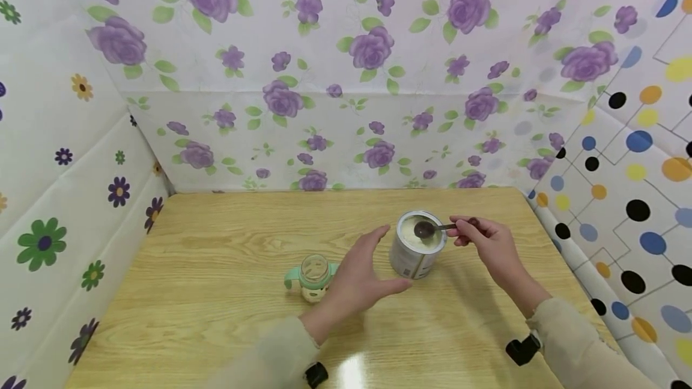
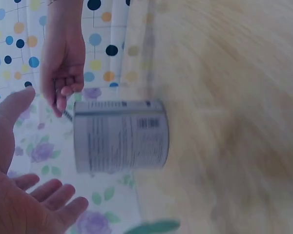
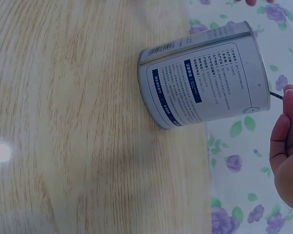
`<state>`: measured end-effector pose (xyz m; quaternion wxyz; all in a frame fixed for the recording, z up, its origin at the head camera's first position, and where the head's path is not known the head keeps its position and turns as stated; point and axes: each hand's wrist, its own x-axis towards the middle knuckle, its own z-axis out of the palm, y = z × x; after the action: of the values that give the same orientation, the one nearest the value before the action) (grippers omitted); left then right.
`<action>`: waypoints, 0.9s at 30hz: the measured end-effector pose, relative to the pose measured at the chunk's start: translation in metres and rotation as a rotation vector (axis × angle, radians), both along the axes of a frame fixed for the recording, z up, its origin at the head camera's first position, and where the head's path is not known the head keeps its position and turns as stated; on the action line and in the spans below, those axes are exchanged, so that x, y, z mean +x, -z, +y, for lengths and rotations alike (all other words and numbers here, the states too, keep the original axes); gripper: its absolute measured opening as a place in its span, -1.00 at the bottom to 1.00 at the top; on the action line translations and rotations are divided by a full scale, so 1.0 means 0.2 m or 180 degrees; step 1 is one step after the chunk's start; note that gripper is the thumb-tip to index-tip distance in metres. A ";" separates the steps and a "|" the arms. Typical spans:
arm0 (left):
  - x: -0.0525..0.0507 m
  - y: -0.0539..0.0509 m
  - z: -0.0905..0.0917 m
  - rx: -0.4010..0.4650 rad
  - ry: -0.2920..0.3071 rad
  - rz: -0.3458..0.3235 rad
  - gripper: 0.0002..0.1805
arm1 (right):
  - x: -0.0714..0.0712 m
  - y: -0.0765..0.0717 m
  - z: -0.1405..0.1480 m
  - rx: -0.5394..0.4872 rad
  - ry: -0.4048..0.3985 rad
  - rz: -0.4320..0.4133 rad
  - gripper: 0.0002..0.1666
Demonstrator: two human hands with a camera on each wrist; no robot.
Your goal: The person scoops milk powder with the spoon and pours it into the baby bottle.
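Observation:
A white can [image 1: 413, 260] of pale powder stands uncovered on the table, its printed side facing the wrist cameras. My right hand [image 1: 494, 254] pinches the handle of a dark spoon [image 1: 424, 230], whose bowl is over the powder at the can's mouth; whether it touches the powder I cannot tell. To the left of the can my left hand [image 1: 354, 281] is spread, thumb and fingers apart, with a gap between it and the can [image 2: 122, 136]. Partly behind that hand is a small clear bottle [image 1: 315, 278] with green handles.
The wooden table [image 1: 205, 269] reaches back to a flowered cloth wall [image 1: 324, 125]. Cloth with coloured dots hangs at the right, and cloth with small flowers at the left.

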<state>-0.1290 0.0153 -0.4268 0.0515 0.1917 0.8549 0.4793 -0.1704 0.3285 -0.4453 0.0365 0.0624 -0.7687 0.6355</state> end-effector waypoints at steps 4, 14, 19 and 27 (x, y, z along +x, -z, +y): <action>-0.01 0.07 0.12 0.0140 -0.0250 -0.0075 0.15 | 0.00 0.01 0.00 -0.0017 -0.0015 0.0027 -0.53; -0.10 0.23 0.28 0.0362 -0.0651 -0.0180 0.21 | 0.00 0.01 -0.02 -0.0030 0.0000 0.0052 -0.59; -0.13 0.28 0.33 0.0471 -0.0747 -0.0247 0.25 | 0.02 0.01 -0.03 0.0175 0.0017 0.0183 -0.60; -0.20 0.33 0.39 0.0464 -0.0773 -0.0256 0.29 | 0.04 0.00 -0.06 0.0326 0.0057 0.0342 -0.59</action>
<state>-0.1687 0.0926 -0.4930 0.0132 0.0707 0.8320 0.5501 -0.1624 0.3175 -0.4451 0.0802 0.0913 -0.7977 0.5907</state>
